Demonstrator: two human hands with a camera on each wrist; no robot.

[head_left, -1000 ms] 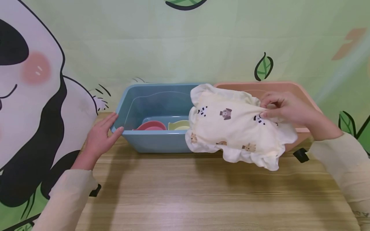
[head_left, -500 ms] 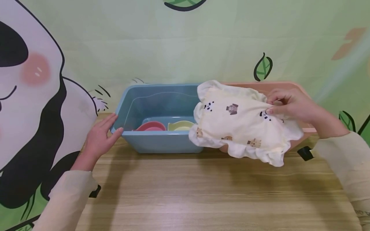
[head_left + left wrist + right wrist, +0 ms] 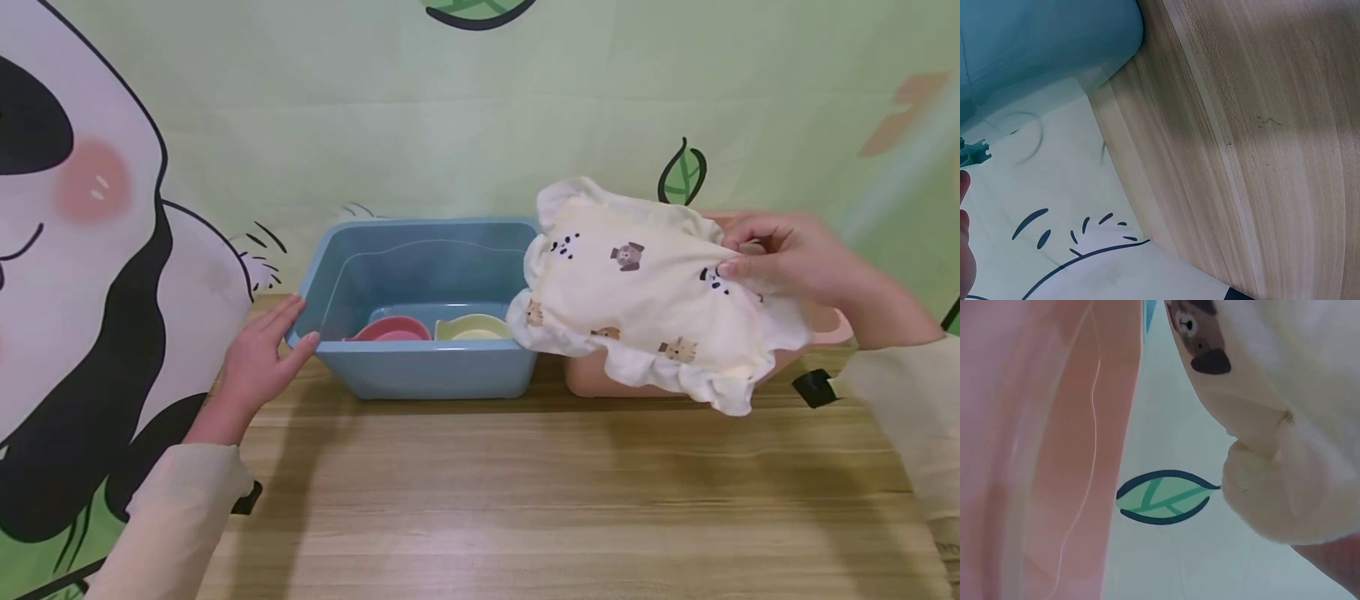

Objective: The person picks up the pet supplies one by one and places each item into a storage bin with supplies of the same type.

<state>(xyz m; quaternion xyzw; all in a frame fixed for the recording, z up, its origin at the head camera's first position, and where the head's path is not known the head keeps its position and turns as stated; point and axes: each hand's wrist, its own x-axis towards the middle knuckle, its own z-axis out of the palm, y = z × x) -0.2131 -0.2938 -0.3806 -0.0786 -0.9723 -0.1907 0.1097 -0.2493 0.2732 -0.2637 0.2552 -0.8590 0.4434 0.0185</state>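
Note:
A small cream pillow (image 3: 637, 283) with a ruffled white edge and animal prints hangs in the air in front of the pink bin (image 3: 600, 375). My right hand (image 3: 795, 254) pinches it near its right end between thumb and fingers. In the right wrist view the pillow (image 3: 1297, 412) fills the right side, beside the pink bin wall (image 3: 1072, 456). On the left, my left hand (image 3: 262, 350) rests with extended fingers on the left rim of the blue bin (image 3: 427, 367). Only bits of its fingers (image 3: 965, 244) show in the left wrist view.
Inside the blue bin lie a red dish (image 3: 393, 328) and a pale yellow dish (image 3: 472, 327), partly hidden by the front wall. Both bins stand on a wood-grain table (image 3: 480, 500) against a green printed backdrop (image 3: 375, 108). The pillow covers most of the pink bin's opening.
My right hand has carried the pillow to the right and slightly up, away from the blue bin, uncovering its right end. The left hand has stayed on the blue rim.

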